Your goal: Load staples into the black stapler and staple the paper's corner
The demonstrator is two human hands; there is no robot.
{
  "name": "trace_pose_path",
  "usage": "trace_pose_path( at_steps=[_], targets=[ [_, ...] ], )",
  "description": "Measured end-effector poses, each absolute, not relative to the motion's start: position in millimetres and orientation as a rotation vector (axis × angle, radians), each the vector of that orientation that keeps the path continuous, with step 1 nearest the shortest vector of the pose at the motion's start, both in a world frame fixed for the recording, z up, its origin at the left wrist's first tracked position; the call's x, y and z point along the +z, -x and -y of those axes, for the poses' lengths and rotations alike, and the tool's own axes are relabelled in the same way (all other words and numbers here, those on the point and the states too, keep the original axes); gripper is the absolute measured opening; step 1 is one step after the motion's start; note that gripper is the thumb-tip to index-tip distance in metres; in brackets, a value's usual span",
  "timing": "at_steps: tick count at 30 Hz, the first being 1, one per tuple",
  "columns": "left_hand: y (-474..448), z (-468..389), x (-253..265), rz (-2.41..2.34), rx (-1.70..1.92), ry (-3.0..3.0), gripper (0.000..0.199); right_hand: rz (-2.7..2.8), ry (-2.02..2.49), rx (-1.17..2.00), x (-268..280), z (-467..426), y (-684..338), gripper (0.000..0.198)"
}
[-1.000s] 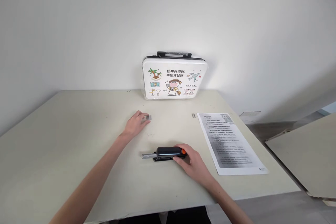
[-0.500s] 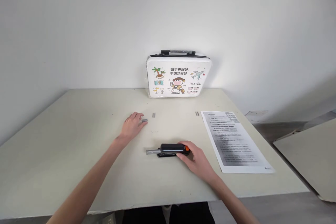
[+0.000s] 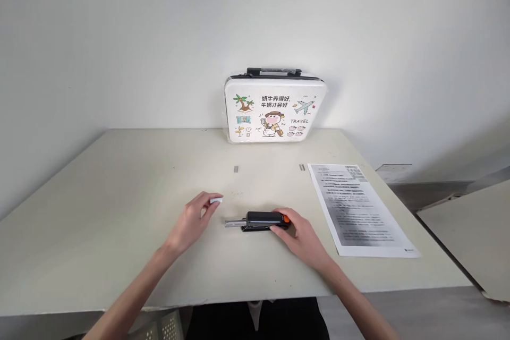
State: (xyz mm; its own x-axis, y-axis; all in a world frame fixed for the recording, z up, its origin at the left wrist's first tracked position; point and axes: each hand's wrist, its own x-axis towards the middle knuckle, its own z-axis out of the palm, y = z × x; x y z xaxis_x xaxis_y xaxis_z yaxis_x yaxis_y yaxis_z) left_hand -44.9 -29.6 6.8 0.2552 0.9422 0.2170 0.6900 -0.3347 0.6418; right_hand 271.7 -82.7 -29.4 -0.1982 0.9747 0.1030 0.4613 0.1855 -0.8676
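Between thumb and fingers my left hand (image 3: 194,221) pinches a small strip of staples (image 3: 216,200), held just above the table and up-left of the stapler. A black stapler (image 3: 263,218) with an orange end lies on its side or base in front of me. Its silver staple tray (image 3: 235,223) sticks out toward the left. My right hand (image 3: 300,235) grips the stapler's right end, thumb on the near side and fingers over the far side. Two more staple strips lie on the table: one (image 3: 236,169) beyond the left hand, another (image 3: 302,167) beside the paper.
A printed sheet of paper (image 3: 360,210) lies at the right of the pale table (image 3: 99,212). At the back, a white case (image 3: 274,109) with cartoon prints and a black handle stands near the wall. Another pale surface (image 3: 470,234) is at the far right.
My left hand has lifted the staple strip off the table and brought it nearer to me, toward the stapler. The right hand keeps its hold on the stapler. The view has tilted slightly.
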Motion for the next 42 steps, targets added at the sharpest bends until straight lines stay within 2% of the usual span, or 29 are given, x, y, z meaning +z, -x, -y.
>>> trace_pose_path(
  at_steps=[8, 15, 42],
  targets=[
    [39, 65, 3, -1.3, 0.874, -2.393, 0.026, 1.759, 1.405, 0.941, -29, 84, -272, 0.033],
    [29, 60, 5, -1.248, 0.721, -2.569, 0.027, 1.776, 1.382, 0.949, -30, 83, -273, 0.032],
    [35, 53, -5, -1.228, 0.679, -2.528, 0.024, 1.757, 1.366, 0.922, -33, 83, -275, 0.033]
  ],
)
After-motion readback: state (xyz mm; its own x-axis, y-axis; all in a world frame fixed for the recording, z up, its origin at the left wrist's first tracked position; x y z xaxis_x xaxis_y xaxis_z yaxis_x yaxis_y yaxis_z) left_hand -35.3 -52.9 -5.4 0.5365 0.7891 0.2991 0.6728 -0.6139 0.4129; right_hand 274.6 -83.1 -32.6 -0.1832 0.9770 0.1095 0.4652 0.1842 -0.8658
